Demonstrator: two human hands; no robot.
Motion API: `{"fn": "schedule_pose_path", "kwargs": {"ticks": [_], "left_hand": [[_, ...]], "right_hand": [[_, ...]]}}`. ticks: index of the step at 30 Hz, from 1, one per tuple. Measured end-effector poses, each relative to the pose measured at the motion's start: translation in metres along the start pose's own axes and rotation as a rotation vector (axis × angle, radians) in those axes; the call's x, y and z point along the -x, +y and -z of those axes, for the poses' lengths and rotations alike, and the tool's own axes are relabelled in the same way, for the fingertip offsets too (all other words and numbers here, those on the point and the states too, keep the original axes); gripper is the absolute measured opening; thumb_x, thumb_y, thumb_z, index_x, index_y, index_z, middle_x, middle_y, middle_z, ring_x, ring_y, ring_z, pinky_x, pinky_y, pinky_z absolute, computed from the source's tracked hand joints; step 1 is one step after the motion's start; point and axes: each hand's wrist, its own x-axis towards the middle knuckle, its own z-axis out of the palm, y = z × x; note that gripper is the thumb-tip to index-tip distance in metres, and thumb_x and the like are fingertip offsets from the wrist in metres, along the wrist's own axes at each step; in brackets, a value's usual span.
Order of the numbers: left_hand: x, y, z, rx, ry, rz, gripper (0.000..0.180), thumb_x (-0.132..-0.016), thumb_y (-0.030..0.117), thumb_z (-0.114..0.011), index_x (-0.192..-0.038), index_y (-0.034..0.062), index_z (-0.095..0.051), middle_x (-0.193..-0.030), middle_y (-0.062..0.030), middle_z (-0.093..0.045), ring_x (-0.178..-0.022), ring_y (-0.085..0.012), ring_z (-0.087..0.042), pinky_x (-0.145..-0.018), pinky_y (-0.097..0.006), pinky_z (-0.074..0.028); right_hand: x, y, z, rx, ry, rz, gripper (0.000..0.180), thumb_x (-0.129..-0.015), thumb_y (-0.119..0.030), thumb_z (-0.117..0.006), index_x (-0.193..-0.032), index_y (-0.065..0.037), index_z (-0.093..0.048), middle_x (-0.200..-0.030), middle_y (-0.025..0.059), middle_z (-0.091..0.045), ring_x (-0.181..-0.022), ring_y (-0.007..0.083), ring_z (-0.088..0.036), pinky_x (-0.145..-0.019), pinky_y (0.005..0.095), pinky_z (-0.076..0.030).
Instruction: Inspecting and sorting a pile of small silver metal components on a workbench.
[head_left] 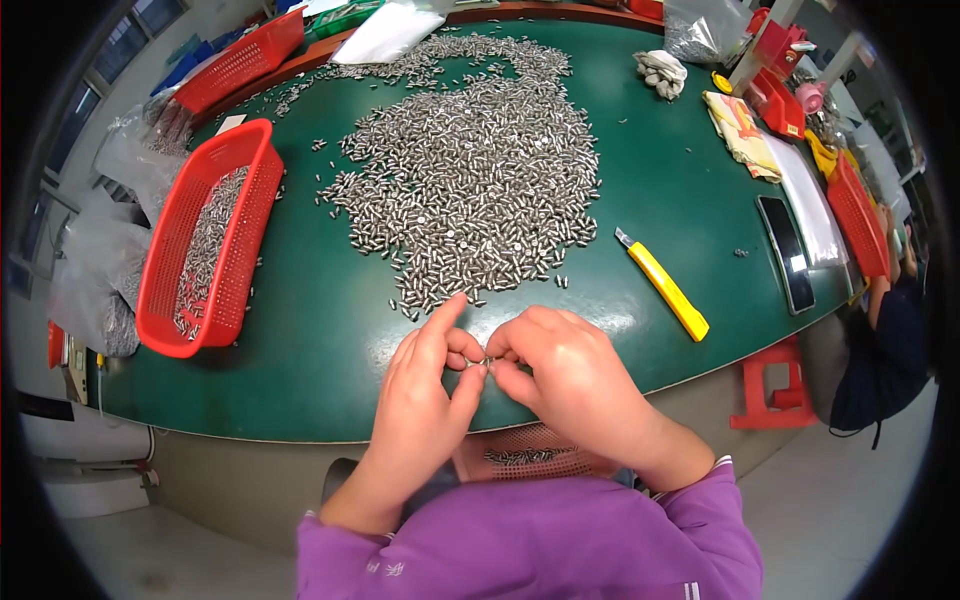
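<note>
My left hand (430, 395) and my right hand (565, 375) meet at the near edge of the green table (320, 350). Their fingertips pinch several small silver metal pins (480, 362) between them. Just beyond the fingers lies a large heap of the same metal pins (470, 180), spread over the middle of the table. Below my hands, on my lap, sits a red mesh basket (530, 462) with a few pins in it. Purple sleeves cover both forearms.
A red basket (205, 245) holding pins stands at the left. A yellow utility knife (665, 285) lies right of my hands, a dark phone (787, 252) further right. Plastic bags of pins sit off the left edge. Gloves, red baskets and another person are at the right.
</note>
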Motion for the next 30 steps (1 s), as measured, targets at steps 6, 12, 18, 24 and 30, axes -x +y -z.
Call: {"fn": "schedule_pose_path", "kwargs": {"ticks": [6, 12, 18, 24, 30], "left_hand": [[-0.001, 0.003, 0.003, -0.006, -0.031, 0.022, 0.067, -0.082, -0.007, -0.067, -0.146, 0.0031, -0.048, -0.092, -0.0005, -0.063, -0.088, -0.0133, -0.059, -0.079, -0.03, -0.045], [-0.001, 0.004, 0.003, -0.013, -0.028, 0.031, 0.066, -0.082, -0.007, -0.068, -0.145, 0.0033, -0.048, -0.092, -0.0005, -0.063, -0.088, -0.0137, -0.059, -0.079, -0.029, -0.045], [-0.006, 0.012, 0.008, -0.041, -0.072, 0.046, 0.063, -0.082, -0.007, -0.068, -0.141, -0.0012, -0.048, -0.092, -0.0085, -0.062, -0.087, -0.0253, -0.061, -0.084, -0.04, -0.051], [-0.011, 0.009, 0.011, -0.025, -0.119, 0.034, 0.065, -0.082, -0.009, -0.067, -0.143, 0.001, -0.049, -0.091, -0.0046, -0.062, -0.084, -0.0161, -0.059, -0.081, -0.032, -0.049], [-0.002, 0.002, 0.002, 0.079, -0.01, 0.049, 0.064, -0.081, -0.005, -0.07, -0.141, 0.0035, -0.051, -0.089, -0.0015, -0.065, -0.083, -0.0132, -0.06, -0.077, -0.029, -0.046]], "right_hand": [[0.001, -0.001, -0.003, 0.013, -0.003, -0.013, 0.02, -0.078, -0.005, -0.075, -0.094, -0.006, -0.063, -0.086, 0.0079, -0.064, -0.083, 0.0302, -0.064, -0.076, 0.0422, -0.051], [0.0, 0.0, -0.002, -0.004, -0.019, -0.007, 0.018, -0.079, -0.006, -0.074, -0.094, -0.006, -0.064, -0.086, 0.0082, -0.064, -0.084, 0.0297, -0.065, -0.078, 0.0415, -0.051], [-0.004, 0.005, -0.003, 0.002, -0.071, -0.034, 0.015, -0.08, -0.009, -0.073, -0.093, -0.006, -0.066, -0.086, 0.0082, -0.067, -0.083, 0.0286, -0.066, -0.08, 0.0409, -0.052], [-0.003, 0.001, -0.005, 0.035, -0.03, -0.038, 0.014, -0.08, -0.009, -0.073, -0.091, -0.005, -0.065, -0.084, 0.0083, -0.066, -0.082, 0.0282, -0.066, -0.079, 0.0408, -0.052], [0.006, 0.002, -0.005, 0.03, 0.029, -0.043, 0.014, -0.079, -0.007, -0.073, -0.089, -0.005, -0.064, -0.084, 0.0081, -0.065, -0.081, 0.0289, -0.066, -0.077, 0.0409, -0.052]]}}
